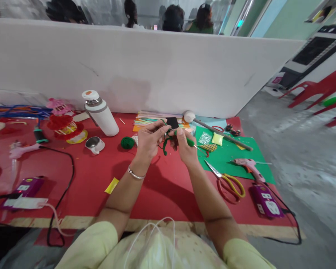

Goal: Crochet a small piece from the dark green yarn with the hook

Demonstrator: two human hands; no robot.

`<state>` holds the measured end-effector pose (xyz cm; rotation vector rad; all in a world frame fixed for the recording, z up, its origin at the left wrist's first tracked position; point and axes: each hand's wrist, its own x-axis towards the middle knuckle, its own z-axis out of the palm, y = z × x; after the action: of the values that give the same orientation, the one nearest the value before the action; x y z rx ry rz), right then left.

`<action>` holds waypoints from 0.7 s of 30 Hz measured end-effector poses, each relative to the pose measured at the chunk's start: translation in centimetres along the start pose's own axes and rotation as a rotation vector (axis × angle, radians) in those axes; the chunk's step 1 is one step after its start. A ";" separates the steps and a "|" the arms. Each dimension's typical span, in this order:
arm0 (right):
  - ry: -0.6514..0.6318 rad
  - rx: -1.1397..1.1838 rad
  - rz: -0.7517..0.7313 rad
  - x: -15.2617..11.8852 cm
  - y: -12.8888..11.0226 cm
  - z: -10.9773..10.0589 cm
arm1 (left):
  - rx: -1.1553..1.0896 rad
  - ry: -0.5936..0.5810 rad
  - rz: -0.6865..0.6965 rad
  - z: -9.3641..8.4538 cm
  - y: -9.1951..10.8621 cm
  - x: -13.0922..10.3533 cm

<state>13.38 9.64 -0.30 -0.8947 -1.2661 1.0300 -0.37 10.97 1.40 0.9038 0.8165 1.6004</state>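
My left hand (151,140), with a silver bangle at the wrist, pinches a small piece of dark green yarn work (165,146) above the middle of the red table. Close beside it on the right, my right hand (187,145) is closed around a green-handled crochet hook (189,142), whose thin metal shaft points down to the right. The hook's other end meets the yarn between the hands; the fingers partly hide it. A ball of green yarn (127,142) lies on the table left of my left hand.
Around the red table (168,186) are a white bottle (102,116), a steel cup (94,145), red-handled scissors (226,183), a pink glue gun (249,165) on green sheets, purple boxes with cords, and straws (145,121). A white partition (168,67) stands behind; people sit beyond.
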 end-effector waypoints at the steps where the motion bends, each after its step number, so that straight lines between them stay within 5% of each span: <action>1: -0.026 0.000 -0.009 -0.1 -0.1 0.0 | -0.037 -0.018 -0.042 -0.1 0.3 0.0; 8: -0.255 0.030 -0.043 -0.7 0.6 0.3 | -0.038 -0.053 -0.020 -2.0 3.0 0.4; 11: -0.334 -0.192 -0.021 0.9 2.9 -0.6 | -0.046 0.004 0.026 -2.7 3.4 0.8; 16: 0.016 -1.012 -0.042 7.4 9.9 -2.8 | -0.077 0.077 0.091 -3.3 3.3 1.6; 21: 0.016 -1.374 0.154 12.2 15.9 -2.2 | -0.099 0.106 0.058 -3.1 3.0 1.8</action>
<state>14.00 26.21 -11.78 -2.0178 -1.8841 0.1004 -4.72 11.97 2.77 0.7839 0.7825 1.7357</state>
